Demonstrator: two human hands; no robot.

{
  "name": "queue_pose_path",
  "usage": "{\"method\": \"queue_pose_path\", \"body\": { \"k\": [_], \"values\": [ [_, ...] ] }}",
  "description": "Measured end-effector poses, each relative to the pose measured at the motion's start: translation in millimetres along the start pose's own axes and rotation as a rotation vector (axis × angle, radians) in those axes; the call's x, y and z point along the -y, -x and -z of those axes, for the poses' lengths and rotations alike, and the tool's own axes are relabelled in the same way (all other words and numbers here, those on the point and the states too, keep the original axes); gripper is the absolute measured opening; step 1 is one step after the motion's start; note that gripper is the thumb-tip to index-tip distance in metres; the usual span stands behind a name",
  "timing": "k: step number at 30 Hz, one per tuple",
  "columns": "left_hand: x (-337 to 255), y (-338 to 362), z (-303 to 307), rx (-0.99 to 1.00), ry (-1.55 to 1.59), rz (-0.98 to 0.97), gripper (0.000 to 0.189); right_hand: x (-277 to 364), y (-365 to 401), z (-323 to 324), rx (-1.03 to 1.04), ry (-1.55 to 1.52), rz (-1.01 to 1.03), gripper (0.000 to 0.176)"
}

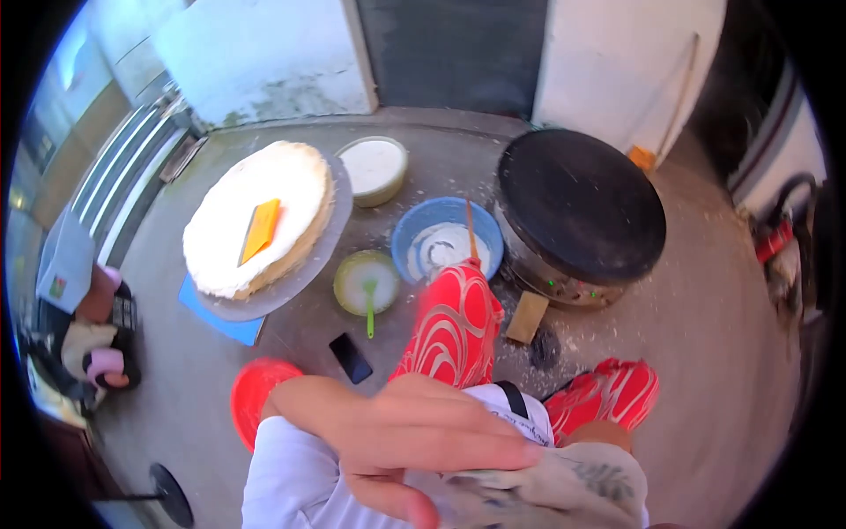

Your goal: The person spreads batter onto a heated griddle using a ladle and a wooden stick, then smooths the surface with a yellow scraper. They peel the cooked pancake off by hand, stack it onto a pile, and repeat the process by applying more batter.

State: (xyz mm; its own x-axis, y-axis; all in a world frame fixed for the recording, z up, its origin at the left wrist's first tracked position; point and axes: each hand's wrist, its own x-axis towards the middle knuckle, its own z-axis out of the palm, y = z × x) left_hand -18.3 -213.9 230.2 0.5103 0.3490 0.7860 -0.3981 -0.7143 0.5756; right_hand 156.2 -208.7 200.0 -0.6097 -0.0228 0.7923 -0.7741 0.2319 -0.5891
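Where left hand [423, 432] rests, pale cloth [599, 480], grey-patterned

White clothing [295, 467], red swirl-patterned fabric [449, 331]

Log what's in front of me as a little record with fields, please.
Left hand: fingers extended at a pale cloth
Right hand: cannot be made out
Left side: pale, round, layered stack on a round board, scraper on top
Right side: round black hotplate
Blue basin: white mixture, brown stick inside
Small bowl: pale liquid, green utensil
Far tub: white contents
Floor: phone below small bowl
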Motion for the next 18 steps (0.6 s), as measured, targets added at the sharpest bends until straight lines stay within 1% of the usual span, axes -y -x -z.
{"method": "queue_pose_path", "body": {
  "k": [4,6,7,8,9,11,14,18],
  "values": [
    [3.3,-3.3,-11.1,-0.014,0.049,-0.005,0.048,-3.0,-2.4,-1.4,0.036,-0.009,-0.025,0.042],
    [6.2,-5.7,-11.8,0.079,-0.014,0.049,0.045,-3.6,-0.6,-2.1,0.034,0.007,-0.015,0.042],
    [3.8,-4.9,-10.5,0.095,-0.083,0.124,0.046,-3.7,-0.9,-0.5,0.03,0.015,-0.003,0.042],
    [-1.2,-6.7,-4.4,0.111,-0.056,0.148,0.046,-3.2,-0.8,0.1,0.029,0.023,0.014,0.042],
    [-5.5,-10.2,2.5,0.101,-0.06,0.088,0.042,-3.4,-2.5,-1.8,0.012,0.037,0.014,0.042],
    [-6.6,-14.8,8.3,0.085,-0.068,-0.018,0.04,-3.7,-0.7,-4.3,-0.005,0.079,0.045,0.041],
    [-11.7,-9.6,0.0,0.018,-0.118,-0.032,0.038,7.3,2.1,-5.0,-0.053,0.135,0.087,0.041],
    [-9.2,-7.2,-2.6,0.031,-0.189,-0.035,0.035,15.5,4.8,-9.9,-0.043,0.151,0.09,0.04]
  ]
}}
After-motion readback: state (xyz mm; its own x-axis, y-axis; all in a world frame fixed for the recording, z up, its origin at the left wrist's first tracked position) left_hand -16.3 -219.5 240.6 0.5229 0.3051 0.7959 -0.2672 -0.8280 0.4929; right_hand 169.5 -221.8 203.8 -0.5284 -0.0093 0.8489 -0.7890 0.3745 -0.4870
